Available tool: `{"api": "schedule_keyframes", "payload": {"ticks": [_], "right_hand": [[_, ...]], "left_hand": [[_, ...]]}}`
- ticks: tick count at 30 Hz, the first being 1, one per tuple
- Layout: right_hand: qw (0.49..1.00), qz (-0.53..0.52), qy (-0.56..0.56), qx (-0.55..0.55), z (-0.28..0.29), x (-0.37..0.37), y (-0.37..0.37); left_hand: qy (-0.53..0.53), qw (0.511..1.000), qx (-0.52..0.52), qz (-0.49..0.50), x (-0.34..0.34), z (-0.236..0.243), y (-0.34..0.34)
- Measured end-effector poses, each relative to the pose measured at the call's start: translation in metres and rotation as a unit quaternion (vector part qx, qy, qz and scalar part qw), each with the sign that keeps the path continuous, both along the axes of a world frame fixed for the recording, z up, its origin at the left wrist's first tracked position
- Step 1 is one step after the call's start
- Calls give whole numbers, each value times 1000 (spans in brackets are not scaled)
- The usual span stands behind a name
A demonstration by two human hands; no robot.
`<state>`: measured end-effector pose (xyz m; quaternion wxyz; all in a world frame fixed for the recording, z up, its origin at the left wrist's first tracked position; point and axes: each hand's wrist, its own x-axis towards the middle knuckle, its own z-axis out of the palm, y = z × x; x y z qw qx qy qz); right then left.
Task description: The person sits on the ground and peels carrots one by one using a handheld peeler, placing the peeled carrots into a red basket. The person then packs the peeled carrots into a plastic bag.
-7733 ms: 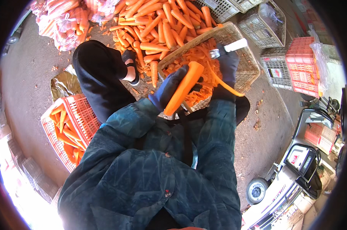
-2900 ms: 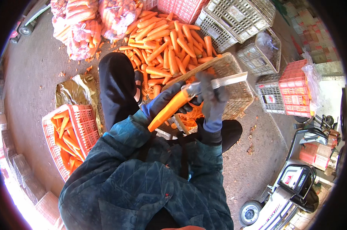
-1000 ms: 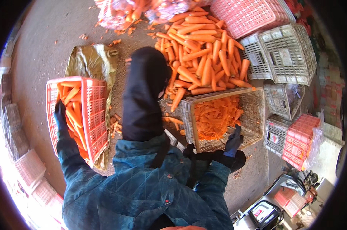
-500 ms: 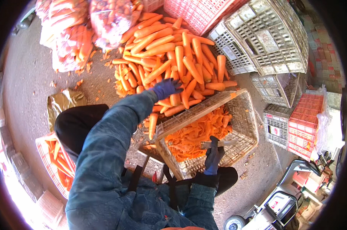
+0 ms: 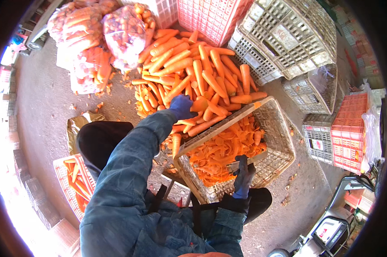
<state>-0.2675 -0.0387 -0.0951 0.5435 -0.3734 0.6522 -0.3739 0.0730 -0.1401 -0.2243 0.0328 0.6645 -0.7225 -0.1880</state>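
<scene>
My left hand (image 5: 181, 107), in a blue glove, reaches to the near side of a large carrot pile (image 5: 202, 70). Its fingers are curled against a carrot (image 5: 199, 104), partly hiding it. Low over an open plastic crate (image 5: 283, 143), my right hand (image 5: 243, 176) wears a dark glove and is closed around a long, narrow peeler (image 5: 258, 157). The peeler's working end cannot be made out clearly. Orange carrot peelings (image 5: 219, 150) lie heaped inside the crate, which tilts toward my knees.
Clear bags of carrots (image 5: 127, 36) stand at the far left. White crates (image 5: 287, 38) are stacked at the far right, with a red crate (image 5: 349, 139) nearer. A basket of carrots (image 5: 75, 182) sits by my left side. A wheeled machine (image 5: 330, 229) stands at lower right.
My left hand's spread fingers have curled onto a carrot at the pile's edge. The right hand and peeler have lowered slightly toward the peelings. The whole view has shifted a little.
</scene>
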Motion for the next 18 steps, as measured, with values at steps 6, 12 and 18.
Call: {"api": "schedule_keyframes", "payload": {"ticks": [6, 12, 18], "right_hand": [[985, 93, -119, -81, -7, -9, 16], [964, 118, -190, -142, 86, 39, 47], [958, 153, -195, -146, 108, 38, 80]], "left_hand": [[532, 777, 84, 325, 25, 110, 83], [600, 769, 199, 100, -38, 186, 179], [631, 723, 280, 31, -105, 182, 231]]}}
